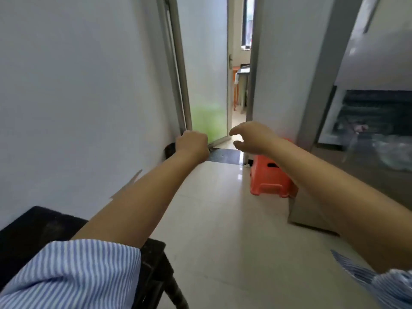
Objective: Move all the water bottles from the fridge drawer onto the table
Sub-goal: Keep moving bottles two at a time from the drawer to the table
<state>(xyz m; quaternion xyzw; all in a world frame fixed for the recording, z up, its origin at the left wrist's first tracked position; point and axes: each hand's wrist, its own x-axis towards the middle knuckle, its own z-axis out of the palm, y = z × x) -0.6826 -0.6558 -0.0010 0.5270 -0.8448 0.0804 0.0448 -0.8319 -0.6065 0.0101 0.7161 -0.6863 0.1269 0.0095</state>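
Near: dark desk (pixel 33 230) corner at lower left, no bottles on it. Both arms outstretched. Left hand (pixel 192 144) curled, grip closed on nothing visible. Right hand (pixel 252 137) loosely spread, grip apart, empty. Far right: fridge (pixel 367 112); drawer and water bottles not identifiable. Judgement: filled bottles heavy, possibly slick; wrap mid-body.

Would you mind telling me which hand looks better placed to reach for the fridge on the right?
Probably the right hand: it hangs open with loosely curled fingers, holds nothing, and is on the same side as the fridge. The left hand is curled into a fist over by the white wall.
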